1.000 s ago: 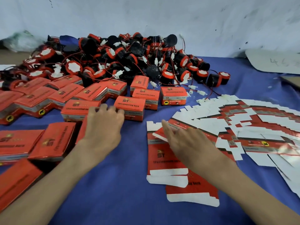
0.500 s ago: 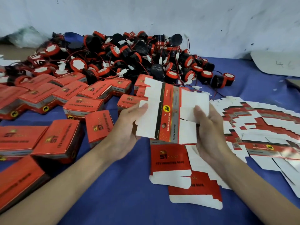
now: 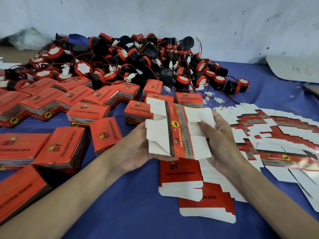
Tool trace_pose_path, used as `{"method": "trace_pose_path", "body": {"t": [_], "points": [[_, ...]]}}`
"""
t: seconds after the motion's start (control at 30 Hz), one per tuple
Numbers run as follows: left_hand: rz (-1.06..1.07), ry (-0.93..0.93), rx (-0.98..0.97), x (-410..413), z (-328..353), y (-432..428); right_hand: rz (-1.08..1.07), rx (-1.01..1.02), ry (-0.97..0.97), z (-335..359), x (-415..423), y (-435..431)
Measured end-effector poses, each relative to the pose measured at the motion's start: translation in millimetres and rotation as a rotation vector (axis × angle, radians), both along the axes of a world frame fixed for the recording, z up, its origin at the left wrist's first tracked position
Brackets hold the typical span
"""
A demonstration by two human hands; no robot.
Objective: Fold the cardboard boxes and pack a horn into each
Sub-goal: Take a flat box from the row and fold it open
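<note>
Blue cloth point(image 3: 131, 213) covers a worktable set against a scuffed white wall point(image 3: 172, 18). At nine o'clock, finished red boxes point(image 3: 63, 149) lie closed in loose rows, and the frame cuts off the leftmost ones. At twelve o'clock sits the horn pile point(image 3: 138, 59), its wires so tangled that single horns are hard to pick out.

At centre, above the table, the left hand point(image 3: 136, 149) grips the left flaps of one box blank point(image 3: 179, 131), with its fingertips hidden behind the card. The right hand point(image 3: 222, 142) pinches the right flaps, thumb in front. The blank is partly opened, so box-forming looks barely begun. Next, the sleeve probably needs squaring and one end tucking shut before a horn goes in.

At three o'clock, flat blanks point(image 3: 276, 135) fan out, blurred and overlapping, and cannot be counted.
</note>
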State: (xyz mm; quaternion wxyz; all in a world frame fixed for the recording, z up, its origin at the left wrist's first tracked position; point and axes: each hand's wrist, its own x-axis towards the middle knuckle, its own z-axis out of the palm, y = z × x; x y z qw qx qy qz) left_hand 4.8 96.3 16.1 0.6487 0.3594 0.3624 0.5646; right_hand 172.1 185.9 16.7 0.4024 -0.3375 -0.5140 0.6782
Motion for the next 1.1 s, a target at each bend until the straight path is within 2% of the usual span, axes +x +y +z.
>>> {"method": "trace_pose_path", "body": {"t": [0.07,0.13,0.2,0.3,0.37,0.4,0.43,0.5,0.53,0.63,0.7,0.8,0.83,0.9,0.97,1.0,1.1], "points": [[0.073,0.102,-0.004,1.7,1.6,1.0,-0.043,0.224,-0.190,2.2,0.3,0.9],[0.117,0.170,0.024,4.2,4.1,1.0,-0.157,0.717,-0.484,9.6,3.5,-0.7],[0.102,0.223,0.069,6.9,12.3,-2.9,-0.142,1.083,-0.598,15.7,9.8,-2.4],[0.064,0.336,0.135,5.3,24.7,-10.0,0.118,1.259,-0.703,29.2,22.3,-4.1],[0.086,0.440,0.120,2.9,30.1,-14.0,0.109,1.434,-0.864,38.6,29.9,-2.1],[0.093,0.483,0.114,0.9,30.5,-15.5,0.126,1.466,-0.866,42.9,30.6,-2.4],[0.084,0.526,0.106,0.5,32.5,-16.3,0.221,1.428,-0.796,46.5,29.9,-5.3],[0.033,0.596,0.079,1.6,36.1,-16.7,0.512,1.236,-0.502,47.5,26.2,-14.0],[0.025,0.618,0.070,0.8,36.1,-15.9,0.589,1.205,-0.406,45.7,25.6,-16.6],[0.025,0.663,0.074,1.1,40.8,-17.8,0.665,1.000,-0.261,43.6,31.4,-17.8],[0.009,0.656,0.117,-1.1,42.1,-21.7,0.584,0.982,-0.289,46.7,26.6,-23.7],[-0.076,0.693,0.166,-1.2,42.6,-22.1,0.326,1.167,-0.610,42.2,9.7,-33.8],[-0.084,0.673,0.171,-0.5,41.2,-21.1,0.278,1.213,-0.627,40.3,6.5,-34.7],[-0.016,0.534,0.119,-0.4,37.4,-16.2,0.242,1.147,-0.526,41.9,7.5,-33.1],[0.156,0.263,0.108,-1.3,33.9,-7.9,0.187,0.898,-0.321,48.2,13.3,-27.6],[0.235,0.206,0.143,-0.6,31.8,-4.8,0.145,0.785,-0.218,48.5,14.7,-23.4],[0.317,0.369,0.226,11.0,23.6,-0.9,0.087,0.509,-0.060,37.1,10.3,-17.5]]}}
